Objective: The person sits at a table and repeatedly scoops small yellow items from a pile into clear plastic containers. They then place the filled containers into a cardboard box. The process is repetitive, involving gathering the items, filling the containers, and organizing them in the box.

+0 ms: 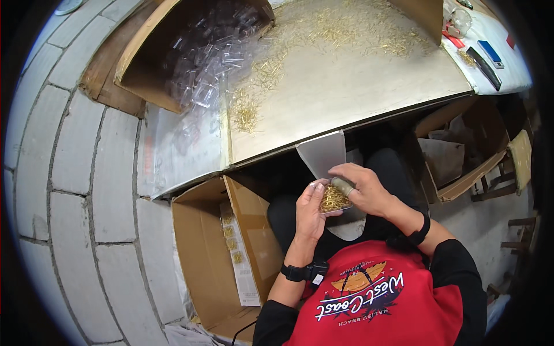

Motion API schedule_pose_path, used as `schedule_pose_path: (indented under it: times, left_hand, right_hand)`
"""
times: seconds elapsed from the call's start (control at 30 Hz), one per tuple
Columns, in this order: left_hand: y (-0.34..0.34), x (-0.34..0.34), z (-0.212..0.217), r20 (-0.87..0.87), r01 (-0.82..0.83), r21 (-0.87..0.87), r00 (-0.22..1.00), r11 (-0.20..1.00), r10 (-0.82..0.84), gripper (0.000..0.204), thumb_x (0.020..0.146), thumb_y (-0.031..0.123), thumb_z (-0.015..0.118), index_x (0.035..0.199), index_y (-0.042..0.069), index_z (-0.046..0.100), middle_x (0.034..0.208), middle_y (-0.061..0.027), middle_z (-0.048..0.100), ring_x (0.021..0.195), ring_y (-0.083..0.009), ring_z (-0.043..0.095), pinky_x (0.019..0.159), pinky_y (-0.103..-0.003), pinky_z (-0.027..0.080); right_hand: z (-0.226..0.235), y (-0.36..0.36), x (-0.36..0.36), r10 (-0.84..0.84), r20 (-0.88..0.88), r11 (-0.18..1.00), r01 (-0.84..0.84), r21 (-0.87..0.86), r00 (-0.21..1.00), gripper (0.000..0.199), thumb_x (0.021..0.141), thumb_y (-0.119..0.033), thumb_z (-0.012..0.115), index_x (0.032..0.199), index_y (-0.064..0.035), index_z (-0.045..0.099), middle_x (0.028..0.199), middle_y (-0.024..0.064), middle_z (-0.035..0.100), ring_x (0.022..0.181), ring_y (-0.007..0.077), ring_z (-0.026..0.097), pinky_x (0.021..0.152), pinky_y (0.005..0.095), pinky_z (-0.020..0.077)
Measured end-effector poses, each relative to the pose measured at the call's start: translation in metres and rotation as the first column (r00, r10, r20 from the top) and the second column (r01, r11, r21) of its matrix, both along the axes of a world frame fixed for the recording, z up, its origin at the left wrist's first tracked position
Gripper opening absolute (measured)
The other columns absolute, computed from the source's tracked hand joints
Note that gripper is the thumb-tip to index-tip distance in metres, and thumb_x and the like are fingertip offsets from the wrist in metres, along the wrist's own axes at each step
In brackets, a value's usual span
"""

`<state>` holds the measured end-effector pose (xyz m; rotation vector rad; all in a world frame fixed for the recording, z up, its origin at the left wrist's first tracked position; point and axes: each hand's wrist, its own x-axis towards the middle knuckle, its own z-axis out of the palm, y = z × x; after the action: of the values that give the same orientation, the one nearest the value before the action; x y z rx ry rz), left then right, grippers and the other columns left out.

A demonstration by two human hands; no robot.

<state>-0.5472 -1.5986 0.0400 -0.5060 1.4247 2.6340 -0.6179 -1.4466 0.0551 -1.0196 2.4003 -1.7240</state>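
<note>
In front of my red shirt, my left hand [310, 212] grips a small clear plastic box [336, 211] by its left side, thumb at the upper rim. The box is filled with thin gold-coloured wire pins [333, 198]; their exact kind is too small to make out. My right hand [367, 189] curls over the box's right edge, its thumb in a pale cover lying against the pins. The undersides of both hands' fingers are partly hidden. More gold pins [245, 111] lie loose on the table [323, 109] beyond my hands.
Clear plastic boxes [222, 60] spill from a tipped cardboard carton [141, 66] at the far left. A carton [199, 248] at my left holds several pin-filled boxes [232, 243]. Another carton [461, 184] stands right. A black tool [483, 68] and blue object [490, 52] lie far right.
</note>
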Motion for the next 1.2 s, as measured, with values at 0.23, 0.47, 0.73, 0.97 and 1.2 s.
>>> schedule_pose_path:
  times: [0.23,0.47,0.73,0.97,1.2]
  left_hand:
    - [0.003,0.002,0.000,0.017,0.061,-0.064,0.998,0.996,-0.060,0.036,0.100,0.031,0.037,0.111,0.000,0.051,0.095,-0.0110,0.063,0.078,-0.0191,0.067,0.056,-0.033,0.060]
    - [0.000,0.004,-0.008,0.032,0.053,-0.062,0.998,0.997,-0.051,0.037,0.100,0.031,0.037,0.115,-0.001,0.049,0.098,-0.0122,0.063,0.080,-0.0205,0.067,0.058,-0.034,0.060]
    - [-0.012,0.005,-0.002,-0.071,0.037,0.287,0.997,0.957,-0.017,0.036,0.096,0.022,0.035,0.122,-0.002,0.045,0.113,-0.0170,0.058,0.095,-0.0266,0.064,0.072,-0.042,0.059]
    - [-0.014,0.004,0.003,-0.058,0.155,0.106,0.987,0.982,-0.149,0.040,0.090,0.009,0.040,0.128,-0.004,0.039,0.116,-0.0180,0.055,0.099,-0.0284,0.063,0.076,-0.045,0.058]
    - [-0.005,0.004,0.000,-0.043,0.137,0.093,0.990,0.986,-0.134,0.037,0.092,0.010,0.043,0.127,-0.003,0.039,0.113,-0.0159,0.057,0.097,-0.0266,0.063,0.077,-0.044,0.058]
  right_hand:
    - [-0.001,-0.012,0.001,-0.068,0.161,0.996,0.058,0.066,0.985,0.010,0.078,-0.005,0.058,0.084,-0.0001,0.064,0.078,0.0149,0.064,0.077,0.0330,0.062,0.070,0.0401,0.0487]
    - [-0.013,-0.012,0.003,-0.086,-0.030,0.994,0.088,0.059,0.996,0.007,0.078,-0.002,0.057,0.085,-0.0014,0.060,0.085,0.0133,0.064,0.085,0.0312,0.061,0.076,0.0389,0.0470]
    - [-0.011,-0.011,0.006,-0.066,-0.059,0.996,0.063,-0.056,0.996,0.012,0.077,0.000,0.058,0.089,-0.0004,0.059,0.096,0.0137,0.063,0.091,0.0316,0.060,0.080,0.0383,0.0468]
    - [-0.001,-0.021,-0.012,0.009,0.203,0.996,-0.027,0.086,0.979,0.013,0.081,-0.002,0.058,0.093,0.0006,0.061,0.094,0.0152,0.063,0.085,0.0286,0.062,0.075,0.0343,0.0485]
    - [-0.017,-0.021,-0.008,-0.029,0.337,0.997,0.051,-0.058,0.941,0.011,0.081,-0.003,0.055,0.088,0.0021,0.061,0.088,0.0165,0.063,0.081,0.0315,0.062,0.073,0.0376,0.0485]
